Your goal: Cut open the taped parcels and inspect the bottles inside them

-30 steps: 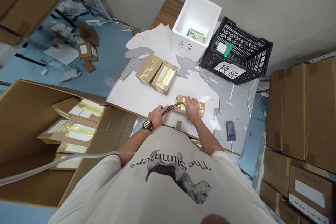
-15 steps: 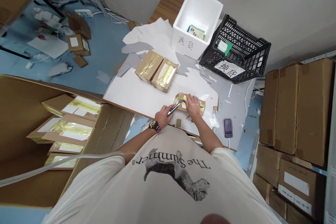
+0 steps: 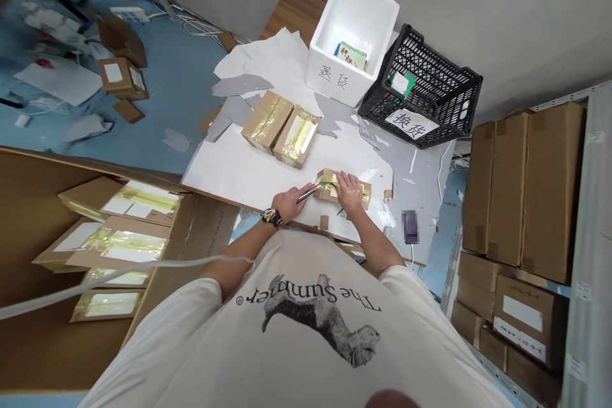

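My left hand (image 3: 289, 204), with a watch on its wrist, is closed around a utility knife (image 3: 308, 193). The knife's tip end points at the left part of a small cardboard box (image 3: 366, 196) sealed with yellowish tape. Whether the blade is in the tape is too small to tell. Over the middle of that box lies my right hand (image 3: 350, 192), its fingers bent and holding it against the table. Farther back, two taped cardboard boxes (image 3: 268, 120) stand side by side on the paper-covered table (image 3: 229, 169).
A white foam box (image 3: 342, 86) and a black plastic crate (image 3: 421, 92) stand at the back. At the right lies a phone (image 3: 410, 227) with a cable. A large carton (image 3: 191, 236) at left holds several taped boxes. Stacked cartons (image 3: 507, 185) fill the right side.
My left hand has drawn slightly left, away from the box, and the knife lies at a flatter angle. My right hand stays on the box. The whole view has shifted a little.
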Demonstrator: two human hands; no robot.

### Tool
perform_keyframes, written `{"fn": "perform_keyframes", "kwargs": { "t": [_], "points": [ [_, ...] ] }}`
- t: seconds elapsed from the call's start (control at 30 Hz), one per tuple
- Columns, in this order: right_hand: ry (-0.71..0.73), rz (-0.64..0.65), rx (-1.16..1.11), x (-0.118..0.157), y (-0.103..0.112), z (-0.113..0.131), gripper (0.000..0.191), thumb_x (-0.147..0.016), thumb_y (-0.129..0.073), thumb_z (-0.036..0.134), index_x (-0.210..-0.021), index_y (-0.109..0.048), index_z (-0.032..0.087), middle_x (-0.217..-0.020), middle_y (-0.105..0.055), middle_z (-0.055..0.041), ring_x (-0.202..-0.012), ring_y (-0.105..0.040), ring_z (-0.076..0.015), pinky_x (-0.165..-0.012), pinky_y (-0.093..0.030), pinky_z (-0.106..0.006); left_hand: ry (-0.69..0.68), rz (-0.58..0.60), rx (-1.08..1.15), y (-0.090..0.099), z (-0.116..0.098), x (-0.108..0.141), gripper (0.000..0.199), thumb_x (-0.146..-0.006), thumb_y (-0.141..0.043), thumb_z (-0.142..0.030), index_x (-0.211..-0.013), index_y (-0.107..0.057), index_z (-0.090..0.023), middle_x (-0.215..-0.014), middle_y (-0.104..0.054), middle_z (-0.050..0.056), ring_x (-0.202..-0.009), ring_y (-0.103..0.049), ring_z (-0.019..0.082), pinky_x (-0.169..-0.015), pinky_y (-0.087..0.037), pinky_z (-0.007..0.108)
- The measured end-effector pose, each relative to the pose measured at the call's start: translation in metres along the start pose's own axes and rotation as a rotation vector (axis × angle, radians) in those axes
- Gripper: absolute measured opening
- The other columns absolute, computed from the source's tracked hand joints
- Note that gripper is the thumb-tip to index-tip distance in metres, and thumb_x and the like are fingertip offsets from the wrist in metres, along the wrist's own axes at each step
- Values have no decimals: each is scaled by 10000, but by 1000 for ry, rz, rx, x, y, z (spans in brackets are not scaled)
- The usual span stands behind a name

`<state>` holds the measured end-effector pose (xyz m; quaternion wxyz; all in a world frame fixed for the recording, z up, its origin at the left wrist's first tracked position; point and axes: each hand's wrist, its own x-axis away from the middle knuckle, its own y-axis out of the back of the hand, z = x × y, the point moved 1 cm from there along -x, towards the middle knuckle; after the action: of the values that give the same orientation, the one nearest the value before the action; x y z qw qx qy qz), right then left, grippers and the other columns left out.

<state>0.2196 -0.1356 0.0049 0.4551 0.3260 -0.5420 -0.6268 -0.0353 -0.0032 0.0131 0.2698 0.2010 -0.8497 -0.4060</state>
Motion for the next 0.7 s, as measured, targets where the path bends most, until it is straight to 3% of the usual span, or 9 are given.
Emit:
{"fn": "perform_keyframes", "kwargs": {
  "t": [0.2,0.3,0.43,0.57,0.7],
  "points": [
    [-9,-24,-4,2,-1,-2,578,-1253,-361,411,-1645,-724,191,-1654,-720,-157,-1474,-676,-351,-1334,-436,-561,-243,135,-15,32,41,-46,651,-1083,-654,-485,-1733,-618,-476,-1235,-821,72,-1061,-780,313,-872,-534,375],
    [2,-10,2,5,-1,-5,559,-1253,-363,380,-1606,-755,194,-1623,-745,-150,-1454,-699,-331,-1325,-456,-531,-261,123,-3,36,54,-50,636,-1084,-644,-501,-1719,-631,-483,-1217,-825,60,-1053,-774,300,-874,-530,366],
    [31,7,-17,10,-1,-11,557,-1256,-343,349,-1530,-801,190,-1548,-794,-138,-1428,-725,-306,-1315,-477,-502,-224,88,-2,34,55,-55,612,-1098,-615,-521,-1703,-662,-438,-1202,-817,79,-1049,-765,305,-851,-526,362],
    [31,4,-28,11,2,-12,547,-1250,-362,358,-1554,-786,193,-1585,-769,-146,-1484,-684,-321,-1338,-454,-535,-243,88,42,32,65,-44,581,-1108,-608,-553,-1671,-694,-437,-1198,-803,84,-1076,-755,305,-845,-528,358],
    [11,29,-13,11,5,-3,501,-1227,-433,348,-1597,-760,261,-1592,-752,-132,-1480,-638,-345,-1376,-379,-597,-195,18,71,19,96,-5,612,-1138,-547,-547,-1723,-645,-394,-1167,-786,108,-1124,-740,317,-872,-545,359]
  ]
}}
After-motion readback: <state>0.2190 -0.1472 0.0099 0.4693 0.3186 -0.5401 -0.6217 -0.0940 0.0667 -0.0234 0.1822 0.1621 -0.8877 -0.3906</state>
